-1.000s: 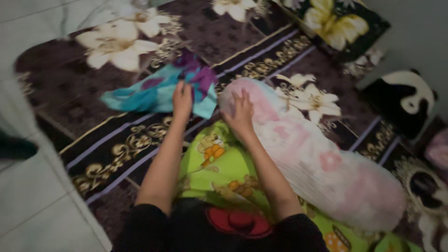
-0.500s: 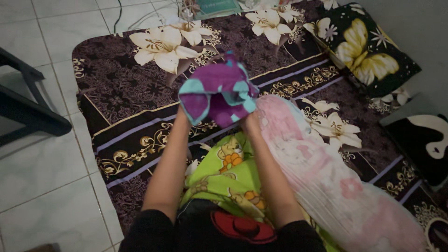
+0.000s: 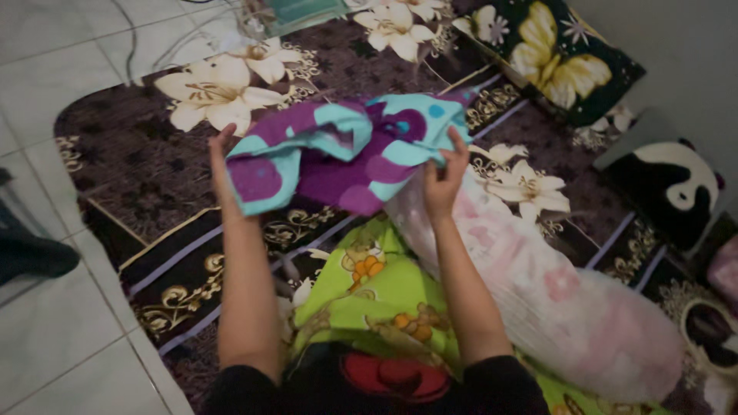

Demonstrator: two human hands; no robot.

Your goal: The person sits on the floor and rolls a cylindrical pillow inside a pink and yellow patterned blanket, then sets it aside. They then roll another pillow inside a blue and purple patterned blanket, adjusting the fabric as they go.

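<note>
Hands raised over a dark floral mattress (image 3: 154, 169), a person stretches a purple-and-turquoise cloth (image 3: 346, 150) between them. The left hand (image 3: 223, 165) is closed on the cloth's left edge, the right hand (image 3: 444, 178) pinches its right edge with the fingers folded over the fabric, and the two hands stand well apart. The cloth hangs in the air above the mattress, bunched and twisted in the middle, with a fold sagging toward the near side. Just below the right hand lies a long pink-and-white bolster (image 3: 553, 300), running toward the near right; a lime-green printed cloth (image 3: 377, 296) is spread between the forearms, close to the person's body. At the far right sit a dark pillow with a yellow butterfly (image 3: 569, 54) and a black-and-white panda cushion (image 3: 676, 180); pale floor tiles (image 3: 54, 323) show on the left.

Judging by the slack in the middle, the cloth would open better if both grips moved out to true corners and the hands drew evenly apart, level with each other, until the twist falls out. A firm pinch on each side matters, since thin fabric can slip when shaken. Keeping the lower fold clear of the bolster should stop it from catching there.
</note>
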